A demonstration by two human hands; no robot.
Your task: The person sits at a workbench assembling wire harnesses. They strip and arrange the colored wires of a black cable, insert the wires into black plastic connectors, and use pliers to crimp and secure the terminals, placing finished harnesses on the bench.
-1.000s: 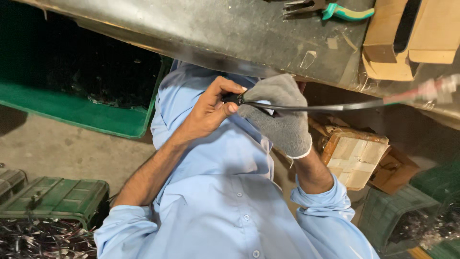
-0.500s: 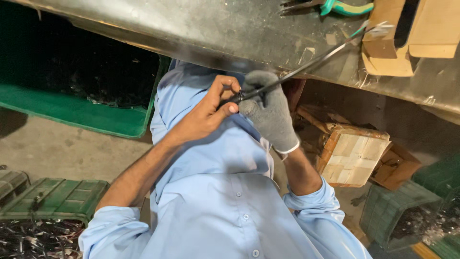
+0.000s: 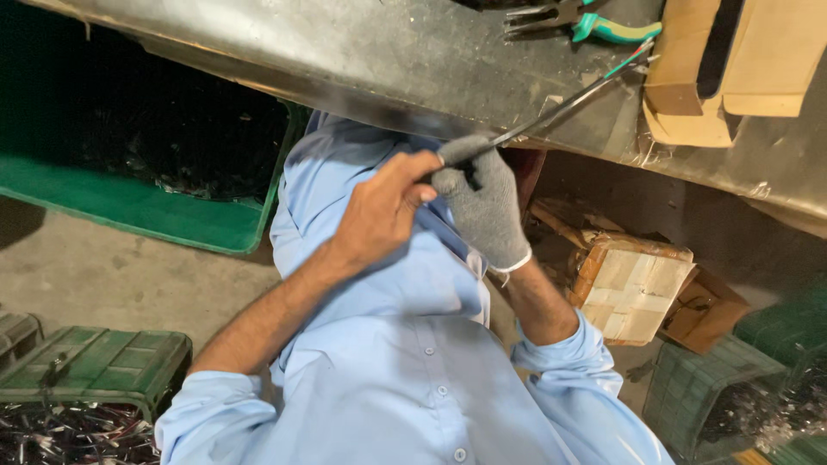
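Gloved right hand [image 3: 484, 207] clamped on black cable [image 3: 551, 116]; bare left hand [image 3: 379, 211] pinches the cable's near end, touching the glove. Cable's far end lies on the metal bench [image 3: 388, 60], up-right of the grip, below pliers [image 3: 577, 17].

Pliers [image 3: 594, 21] cut off by top edge (jaws partly), cable [image 3: 560, 112] end hidden inside gloved right hand [image 3: 484, 207]

We see soft, even light on our pale blue shirt [image 3: 388, 362] below the fingers, deep shadow in the green crate [image 3: 146, 172] to their left, dull glare along the metal bench [image 3: 362, 52] above them, and slight motion blur on the thin cable [image 3: 568, 103].
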